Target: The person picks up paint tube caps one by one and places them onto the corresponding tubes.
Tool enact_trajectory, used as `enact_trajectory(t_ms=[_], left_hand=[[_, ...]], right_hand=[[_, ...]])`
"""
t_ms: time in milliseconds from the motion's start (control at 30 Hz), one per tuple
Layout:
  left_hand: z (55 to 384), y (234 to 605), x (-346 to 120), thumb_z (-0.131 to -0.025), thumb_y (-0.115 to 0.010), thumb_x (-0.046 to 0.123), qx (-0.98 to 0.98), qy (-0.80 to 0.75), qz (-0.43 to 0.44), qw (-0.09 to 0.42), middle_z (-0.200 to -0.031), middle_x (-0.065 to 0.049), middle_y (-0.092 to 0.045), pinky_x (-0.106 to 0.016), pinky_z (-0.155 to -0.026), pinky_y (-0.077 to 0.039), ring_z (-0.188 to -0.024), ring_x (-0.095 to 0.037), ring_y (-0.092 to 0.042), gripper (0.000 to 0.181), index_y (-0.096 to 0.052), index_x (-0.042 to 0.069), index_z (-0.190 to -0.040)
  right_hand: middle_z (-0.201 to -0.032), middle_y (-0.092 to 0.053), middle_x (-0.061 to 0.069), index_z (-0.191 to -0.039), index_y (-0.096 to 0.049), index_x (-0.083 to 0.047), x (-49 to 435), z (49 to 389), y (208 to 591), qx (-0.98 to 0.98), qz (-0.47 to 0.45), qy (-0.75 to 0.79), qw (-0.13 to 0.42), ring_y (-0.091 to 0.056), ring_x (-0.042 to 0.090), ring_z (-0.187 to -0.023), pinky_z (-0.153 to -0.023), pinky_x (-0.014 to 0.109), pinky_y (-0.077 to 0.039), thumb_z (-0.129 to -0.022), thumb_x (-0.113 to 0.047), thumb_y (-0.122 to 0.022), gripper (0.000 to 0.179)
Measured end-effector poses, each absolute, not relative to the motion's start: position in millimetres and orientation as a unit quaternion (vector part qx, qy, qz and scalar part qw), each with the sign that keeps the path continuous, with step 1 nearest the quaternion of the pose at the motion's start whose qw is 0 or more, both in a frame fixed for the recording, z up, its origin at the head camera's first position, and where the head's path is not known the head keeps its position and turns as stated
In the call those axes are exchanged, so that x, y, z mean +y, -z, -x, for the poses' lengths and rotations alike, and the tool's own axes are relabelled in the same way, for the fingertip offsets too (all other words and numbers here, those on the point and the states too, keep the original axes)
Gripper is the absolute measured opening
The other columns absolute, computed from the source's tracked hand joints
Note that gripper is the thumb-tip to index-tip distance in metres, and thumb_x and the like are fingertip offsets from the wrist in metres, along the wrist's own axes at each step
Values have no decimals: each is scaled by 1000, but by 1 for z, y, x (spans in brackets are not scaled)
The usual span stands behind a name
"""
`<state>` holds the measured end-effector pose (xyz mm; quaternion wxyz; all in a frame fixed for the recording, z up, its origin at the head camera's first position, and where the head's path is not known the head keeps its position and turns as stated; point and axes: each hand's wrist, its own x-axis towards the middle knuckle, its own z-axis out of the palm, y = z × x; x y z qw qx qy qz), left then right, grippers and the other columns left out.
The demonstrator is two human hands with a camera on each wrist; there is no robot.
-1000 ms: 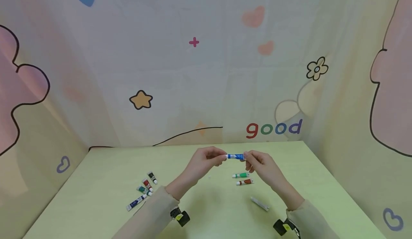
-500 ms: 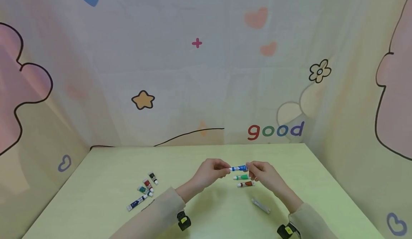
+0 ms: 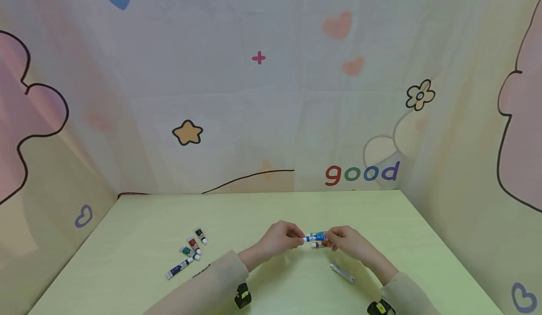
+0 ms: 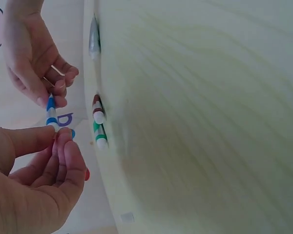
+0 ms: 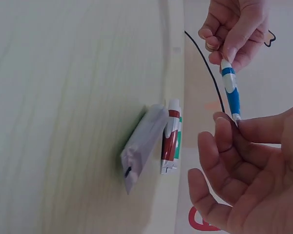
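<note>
Both hands hold a small blue paint tube point(image 3: 315, 237) between them. My left hand point(image 3: 281, 238) pinches its white cap end, and my right hand point(image 3: 350, 243) pinches the flat crimped end between thumb and forefinger. In the right wrist view the blue tube point(image 5: 232, 90) shows white and blue bands, and the other right fingers are loosely curled. Behind the held tube lies a green paint tube point(image 5: 179, 131), partly covered in the head view. Next to it is a brownish-red paint tube point(image 5: 171, 134). Nearer the person, a silvery-white tube point(image 3: 342, 273) lies slantwise on the table.
On the table's left side lie several more paint tubes: a black one point(image 3: 201, 236), a red one point(image 3: 194, 245), a dark green one point(image 3: 189, 252) and a dark blue one point(image 3: 179, 269). A patterned curtain point(image 3: 228, 84) rises behind the pale table point(image 3: 245, 211).
Both hands have come down and nearer the person, still holding the blue tube, which now overlaps the green tube in the head view. The tubes on the table have stayed put.
</note>
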<state>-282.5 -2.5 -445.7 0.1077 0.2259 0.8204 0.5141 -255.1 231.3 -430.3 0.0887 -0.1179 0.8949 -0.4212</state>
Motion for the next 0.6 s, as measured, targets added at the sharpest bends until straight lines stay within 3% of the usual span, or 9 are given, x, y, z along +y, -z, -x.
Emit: enact_trajectory(t_ms=[367, 600], left_hand=[[282, 451, 2, -89, -73, 0, 841, -476, -215, 143, -80, 0, -65, -25, -61, -49, -68, -13, -56, 4, -73, 3, -91], [279, 453, 5, -89, -72, -3, 853, -455, -211, 144, -77, -1, -62, -23, -58, -47, -65, -12, -54, 7, -72, 3, -86]], right_hand=[[-82, -64, 4, -96, -69, 3, 237, 256, 436, 891, 135, 412, 134, -57, 20, -77, -72, 37, -48, -104, -18, -55, 26], [-72, -54, 1, -94, -68, 1, 234, 255, 441, 889, 109, 417, 155, -46, 15, -67, -63, 31, -36, -103, -18, -58, 23]])
